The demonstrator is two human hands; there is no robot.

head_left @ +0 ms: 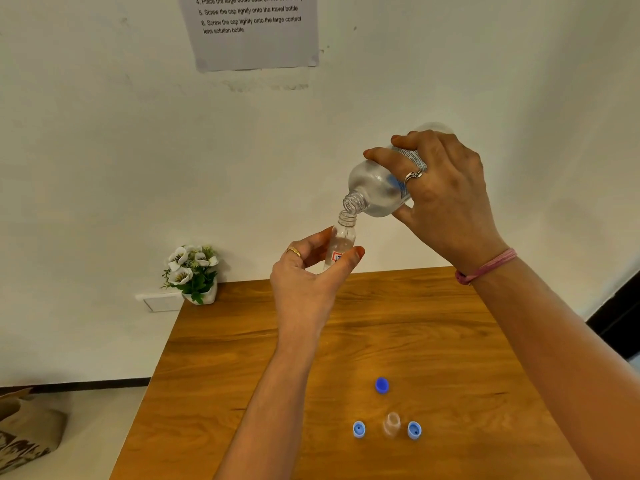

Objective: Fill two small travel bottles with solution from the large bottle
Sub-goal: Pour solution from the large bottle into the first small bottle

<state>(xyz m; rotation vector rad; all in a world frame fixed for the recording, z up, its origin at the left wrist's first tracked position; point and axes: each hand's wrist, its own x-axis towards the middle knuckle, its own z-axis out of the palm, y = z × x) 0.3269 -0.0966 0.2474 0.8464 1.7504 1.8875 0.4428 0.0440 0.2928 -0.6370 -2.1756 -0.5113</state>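
Note:
My right hand (pixel 446 188) grips the large clear bottle (pixel 375 188), tipped with its open neck down and left. That neck touches the mouth of a small clear travel bottle (pixel 341 242), held upright well above the table in my left hand (pixel 308 278). Some clear liquid shows inside the small bottle. A second small travel bottle (pixel 392 424) stands uncapped near the table's front. Two light blue caps (pixel 359 429) (pixel 414 430) lie on either side of it, and a darker blue cap (pixel 381 385) lies just behind.
The wooden table (pixel 242 358) stands against a white wall. A small pot of white flowers (pixel 194 273) sits at its far left corner. A printed instruction sheet (pixel 254 29) hangs on the wall. A paper bag (pixel 24 431) rests on the floor at left.

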